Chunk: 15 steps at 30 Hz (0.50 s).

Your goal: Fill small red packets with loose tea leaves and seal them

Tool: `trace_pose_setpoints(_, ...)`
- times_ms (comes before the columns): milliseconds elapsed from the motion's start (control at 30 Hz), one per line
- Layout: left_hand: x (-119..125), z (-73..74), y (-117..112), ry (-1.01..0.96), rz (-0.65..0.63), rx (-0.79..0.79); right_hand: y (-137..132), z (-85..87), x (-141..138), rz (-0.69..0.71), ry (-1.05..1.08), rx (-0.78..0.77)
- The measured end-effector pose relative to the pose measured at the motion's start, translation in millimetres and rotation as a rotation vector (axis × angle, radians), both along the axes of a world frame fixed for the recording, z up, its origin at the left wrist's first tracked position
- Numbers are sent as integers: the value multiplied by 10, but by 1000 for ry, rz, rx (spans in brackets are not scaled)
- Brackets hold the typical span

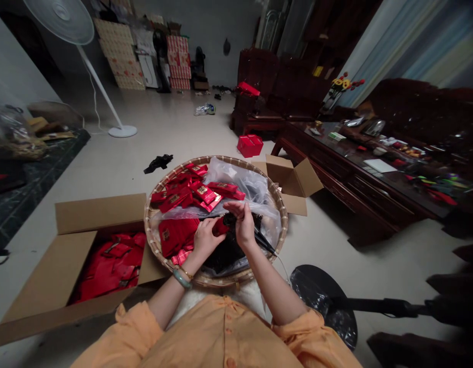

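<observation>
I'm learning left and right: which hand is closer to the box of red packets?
Left. The left hand is right of the box, over the basket; the right hand is farther right.

Round woven basket (236, 280) — translucent plastic (240, 175) spread inside; red packets (204, 191) toward the left; black material (221, 254) in front.

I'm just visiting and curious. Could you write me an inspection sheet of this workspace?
Surface: round woven basket, partly lined with cloudy plastic.
Things in work: red packets, black material inside the basket.
Clutter: crumpled black item on the floor; open carton of red items.
Hands: left hand holds a red piece; right hand cupped beside it, grip unclear.
Cables: thin white cord by the basket's right side; another cord by the fan.
Surroundings: fan, dark wooden table, stacked boxes.
</observation>
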<state>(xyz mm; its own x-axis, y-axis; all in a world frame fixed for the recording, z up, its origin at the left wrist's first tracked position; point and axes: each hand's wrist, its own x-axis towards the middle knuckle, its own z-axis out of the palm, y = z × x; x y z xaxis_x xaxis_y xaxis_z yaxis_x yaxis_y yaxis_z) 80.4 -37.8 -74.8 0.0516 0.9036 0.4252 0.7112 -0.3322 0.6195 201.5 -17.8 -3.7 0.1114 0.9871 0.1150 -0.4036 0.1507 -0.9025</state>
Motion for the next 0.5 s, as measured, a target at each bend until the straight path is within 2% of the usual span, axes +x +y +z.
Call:
trace_pose_setpoints(133,-28,-19,14,-24,15,-4,-57,9,36,67,7,-7)
trace_pose_setpoints(233,-64,-29,22,-32,18,-21,-59,-20,128,64,88,-31)
trace_pose_setpoints(300,-96,-36,27,-44,9,-22,-23,-114,208,37,123,-54)
trace_pose_setpoints(367,-127,-43,30,-55,5,-11,37,-283,276,8,46,-104)
trace_pose_setpoints(433,-153,-49,30,-58,14,5,109,-496,306,16,-254,-150)
trace_pose_setpoints(500,-173,-54,28,-52,21,13,183,-692,283,119,-878,-151)
